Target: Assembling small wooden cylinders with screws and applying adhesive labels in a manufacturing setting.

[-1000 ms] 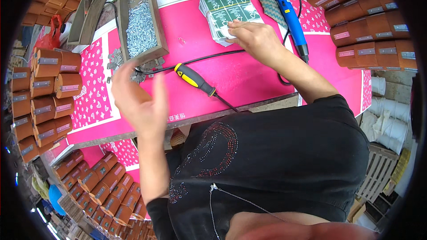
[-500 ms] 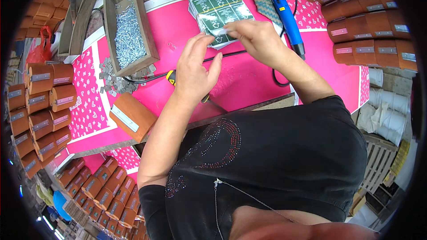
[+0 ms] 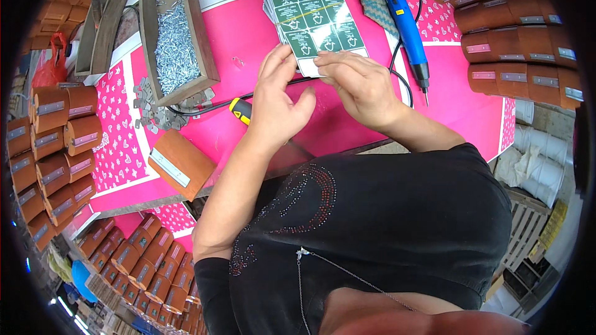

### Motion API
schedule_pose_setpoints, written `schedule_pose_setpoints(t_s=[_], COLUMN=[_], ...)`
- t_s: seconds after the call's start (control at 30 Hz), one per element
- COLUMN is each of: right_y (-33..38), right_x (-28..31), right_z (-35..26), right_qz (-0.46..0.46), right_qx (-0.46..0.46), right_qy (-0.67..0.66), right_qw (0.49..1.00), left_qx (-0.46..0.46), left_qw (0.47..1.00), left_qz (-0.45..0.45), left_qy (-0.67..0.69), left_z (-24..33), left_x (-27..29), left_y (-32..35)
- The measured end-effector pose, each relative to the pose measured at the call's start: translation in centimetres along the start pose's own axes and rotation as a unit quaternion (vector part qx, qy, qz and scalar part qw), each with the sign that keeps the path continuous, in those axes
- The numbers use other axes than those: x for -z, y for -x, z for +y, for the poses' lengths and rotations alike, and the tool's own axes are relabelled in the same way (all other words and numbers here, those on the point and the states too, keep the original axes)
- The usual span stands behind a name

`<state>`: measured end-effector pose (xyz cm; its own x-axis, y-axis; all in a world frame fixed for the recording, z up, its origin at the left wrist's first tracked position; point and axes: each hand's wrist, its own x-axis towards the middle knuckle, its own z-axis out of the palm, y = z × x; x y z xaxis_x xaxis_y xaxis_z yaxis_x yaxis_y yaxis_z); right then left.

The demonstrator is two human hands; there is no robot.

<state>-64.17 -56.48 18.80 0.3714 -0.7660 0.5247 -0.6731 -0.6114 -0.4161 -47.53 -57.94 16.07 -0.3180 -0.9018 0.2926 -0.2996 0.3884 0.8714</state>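
Since the earlier frame, the left hand (image 3: 276,96) has been brought up beside the right hand (image 3: 359,84) at the near edge of the green label sheets (image 3: 313,18) on the pink desk (image 3: 347,124). Both hands are pinched narrowly on a sheet edge. A yellow-handled screwdriver (image 3: 241,109) lies just left, beside a wooden screw box (image 3: 177,31). A blue electric screwdriver (image 3: 406,25) rests to the right.

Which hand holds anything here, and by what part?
Both hands, left hand and right hand, pinch at the near edge of the green label sheets; whether a label is lifted free cannot be told.
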Motion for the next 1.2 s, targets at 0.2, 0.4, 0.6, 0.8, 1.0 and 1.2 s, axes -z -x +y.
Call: schedule_pose_setpoints(t_s=[0.2,0.4,0.6,0.8,1.0,1.2], right_y=[0.5,-1.6,-3.7,-4.2,-3.2,-1.3], right_x=[0.1,1.6,1.1,0.1,-1.1,-2.7], right_z=[-0.3,-0.6,0.5,1.5,1.3,1.5], right_qz=[-0.017,-0.11,-0.125,-0.151,-0.073,0.022], right_qx=[0.008,-0.046,-0.047,-0.029,-0.001,0.017], right_qy=[0.018,-0.077,-0.03,-0.028,-0.031,0.004], right_qw=[1.0,0.99,0.991,0.988,0.997,1.0], left_qx=[0.23,0.342,0.329,0.33,0.292,0.304], left_qw=[0.918,0.893,0.898,0.875,0.819,0.798], left_qz=[0.06,0.061,0.093,0.11,0.165,0.165], left_qy=[0.318,0.286,0.277,0.336,0.466,0.494], left_z=[1.4,1.8,1.6,1.5,0.1,0.6], left_x=[0.7,0.3,-1.0,-1.5,-2.8,-2.4], left_y=[0.3,-0.4,-0.4,-0.3,0.8,0.5])
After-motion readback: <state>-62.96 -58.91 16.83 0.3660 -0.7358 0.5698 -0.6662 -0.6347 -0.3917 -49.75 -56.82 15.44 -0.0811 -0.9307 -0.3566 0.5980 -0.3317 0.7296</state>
